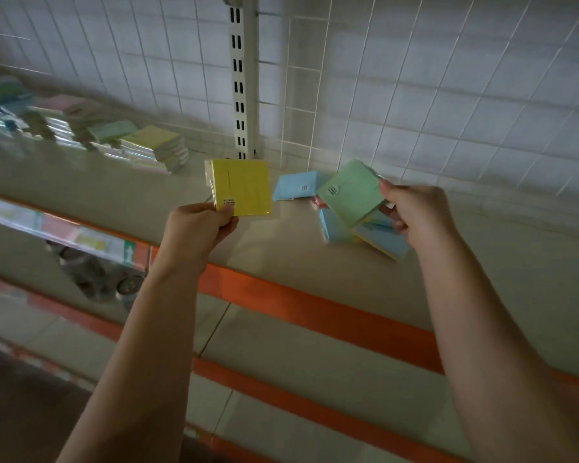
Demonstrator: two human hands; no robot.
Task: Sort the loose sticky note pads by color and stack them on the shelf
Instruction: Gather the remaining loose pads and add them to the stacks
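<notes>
Yellow pad (242,187), pinched at its lower edge by the left hand (199,228), is held mid-frame; a green pad (351,192) is pinched by the right hand (415,212). Each is best squared onto its matching stack (154,145), upper left.

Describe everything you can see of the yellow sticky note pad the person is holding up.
The square yellow paper sticky note pad is held clear of the beige shelf, its flat face towards the camera. It looks glossy, perhaps film-wrapped. A small black printed label sits near its lower left corner, and pale page edges show along its left side. The left hand pinches that lower left corner; nothing else touches it.
</notes>
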